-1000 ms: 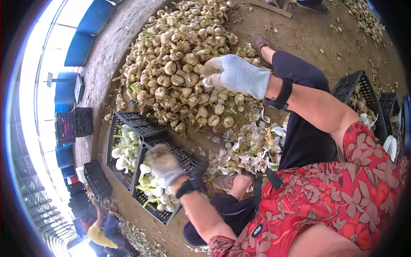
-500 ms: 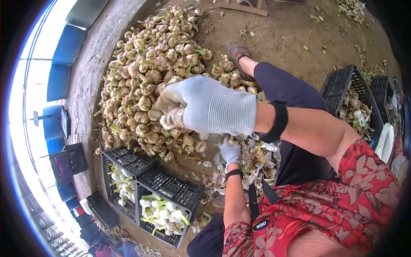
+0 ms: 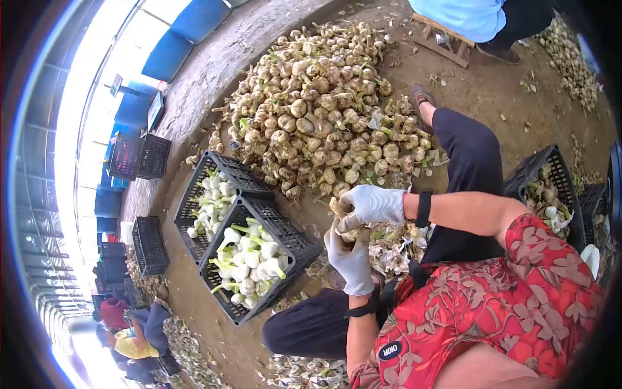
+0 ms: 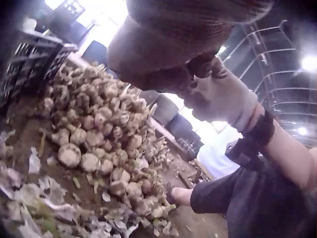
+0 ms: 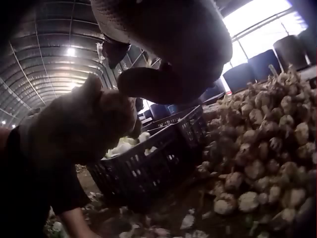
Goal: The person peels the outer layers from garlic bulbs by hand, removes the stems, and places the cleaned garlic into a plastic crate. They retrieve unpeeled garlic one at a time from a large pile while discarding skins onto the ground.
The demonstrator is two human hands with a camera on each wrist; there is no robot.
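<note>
My gloved right hand (image 3: pixel 376 206) and gloved left hand (image 3: pixel 350 262) meet above the loose peelings (image 3: pixel 398 243). Between them is a tan garlic bulb (image 3: pixel 336 207), mostly covered by the curled fingers of both hands. Each glove is pale, with soiled fingertips. In both wrist views the hands stand close together, dark against the light. Beyond them lies a big heap of unpeeled garlic (image 3: pixel 317 117). To the left of my hands, a black crate (image 3: pixel 285 223) holds clean white garlic (image 3: pixel 249 259) with green stems.
A second black crate (image 3: pixel 188 214) of white garlic adjoins the first. On the right stands another crate (image 3: pixel 564 181) with garlic and scraps. A person in light blue (image 3: pixel 463 16) sits at the top; others (image 3: pixel 139 334) work at lower left. My bent legs (image 3: pixel 466 149) flank the peelings.
My left hand has left the crate of white garlic and come over to the peelings. My right hand has drawn back from the heap to meet it. A person in light blue has come into view.
</note>
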